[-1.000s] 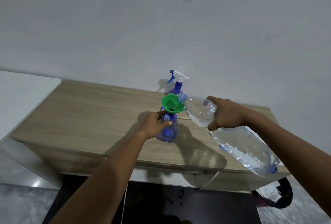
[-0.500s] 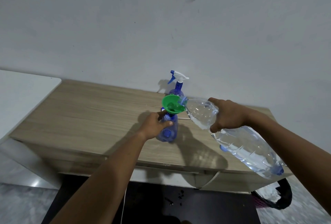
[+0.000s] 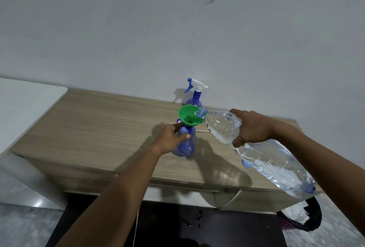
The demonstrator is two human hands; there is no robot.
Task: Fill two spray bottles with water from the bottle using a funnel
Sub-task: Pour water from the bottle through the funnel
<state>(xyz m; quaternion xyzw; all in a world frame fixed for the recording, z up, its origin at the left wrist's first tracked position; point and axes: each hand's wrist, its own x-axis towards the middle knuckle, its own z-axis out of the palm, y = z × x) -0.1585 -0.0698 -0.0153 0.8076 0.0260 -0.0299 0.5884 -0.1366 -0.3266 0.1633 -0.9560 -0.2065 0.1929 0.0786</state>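
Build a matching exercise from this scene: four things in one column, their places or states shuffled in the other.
1. green plastic funnel
2. large clear plastic water bottle
3. blue spray bottle with white trigger
4. open blue spray bottle

a. stands by the wall
b. tilted, gripped by the right hand
c. sits atop a bottle
d. held by the left hand

Pairs: 1-c, 2-b, 3-a, 4-d

Two spray bottles [image 3: 188, 148] [image 3: 195, 96], one funnel [image 3: 187, 115], one water bottle [image 3: 272, 163].
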